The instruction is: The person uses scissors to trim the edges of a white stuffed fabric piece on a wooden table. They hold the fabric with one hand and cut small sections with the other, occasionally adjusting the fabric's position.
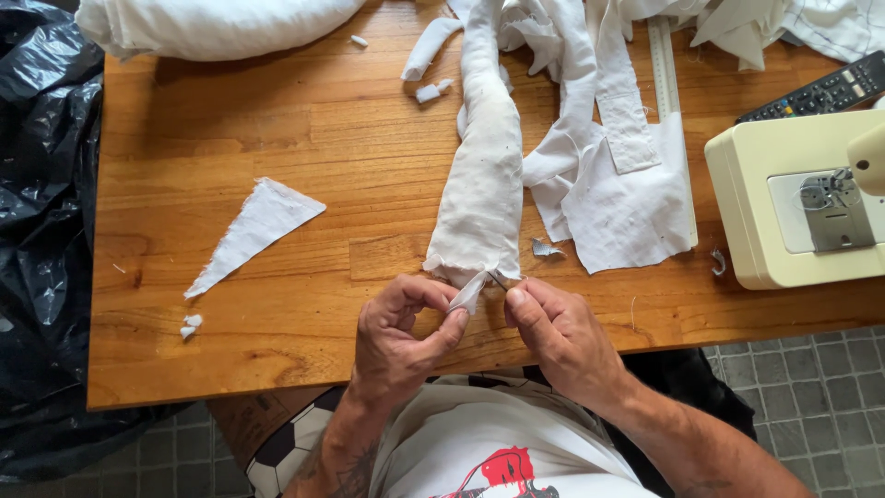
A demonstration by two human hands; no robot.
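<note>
Stuffed cloth tube (481, 175) end pinched by both hands (479, 318) at table's near edge (277, 387).

Wooden table (277, 129) strewn with sewing leftovers.
A cream sewing machine (793, 198) is set at the right edge, with a black remote control (820, 90) behind it. A white triangular fabric scrap (253, 231) is laid near the left edge, a pale ruler (666, 74) among white cloth offcuts (627, 198) toward the far right corner. A black plastic bag (41, 203) is seen beside the left edge.
</note>
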